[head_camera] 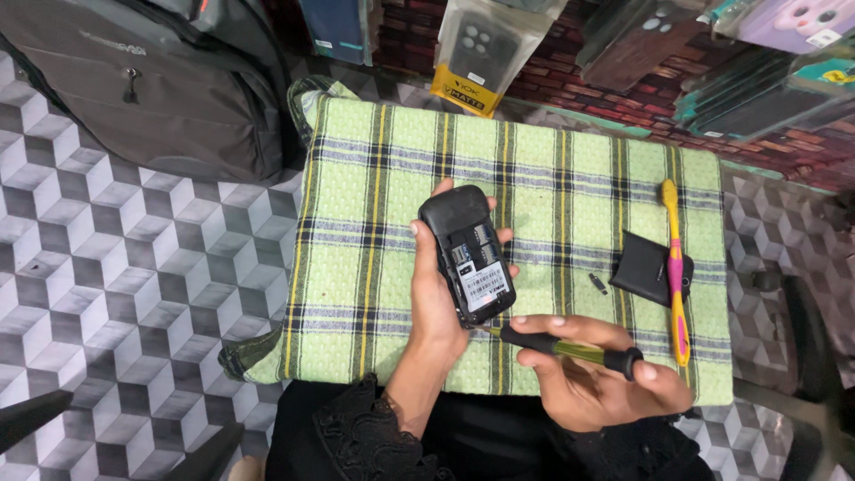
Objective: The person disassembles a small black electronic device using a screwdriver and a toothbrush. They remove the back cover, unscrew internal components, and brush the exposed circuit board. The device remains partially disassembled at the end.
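The left hand (436, 303) cradles a small black keypad phone (468, 256) with its back cover off, fingers wrapped round both edges, above the green checked cloth (374, 178) on the bench. The right hand (597, 374) pinches a screwdriver (570, 349) with a green-and-black handle, tip touching the phone's lower corner. The phone looks light and rigid, its smooth plastic probably slippery and the exposed inside delicate; gripping the side edges seems safest. A black cover (643, 267), a yellow-pink toothbrush (675, 267) and a tiny dark part (598, 284) lie to the right.

Bright even light, sharp, soft shadows
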